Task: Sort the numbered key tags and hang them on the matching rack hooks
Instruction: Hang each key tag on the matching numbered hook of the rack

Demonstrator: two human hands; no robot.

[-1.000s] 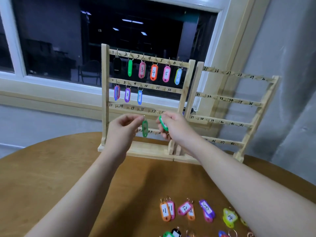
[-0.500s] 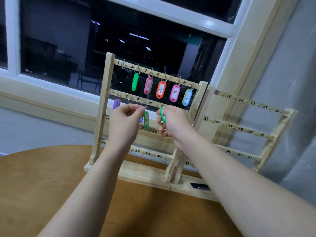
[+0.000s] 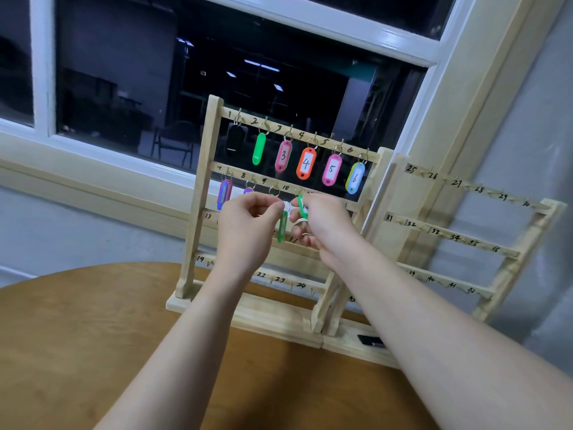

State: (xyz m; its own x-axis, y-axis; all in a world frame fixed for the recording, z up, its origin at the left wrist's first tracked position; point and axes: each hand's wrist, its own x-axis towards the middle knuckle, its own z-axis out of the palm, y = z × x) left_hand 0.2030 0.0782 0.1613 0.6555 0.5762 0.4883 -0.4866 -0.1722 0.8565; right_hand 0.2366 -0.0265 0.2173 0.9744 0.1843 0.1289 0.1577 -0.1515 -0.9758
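Both hands had risen from the rack's lower rails to its second rail. The left hand (image 3: 248,225) pinched the ring of a green tag (image 3: 282,226) hanging just below hook 10 — not yet hooked. The right hand (image 3: 322,225) gripped a second green tag (image 3: 302,206) beside it. On the rack (image 3: 198,193), hooks 1 to 6 carried tags, and tags hung near 7, 8 and 9 — partly hidden. By my reading, hooks from 10 onward and the second rack (image 3: 527,252) remained unfilled.
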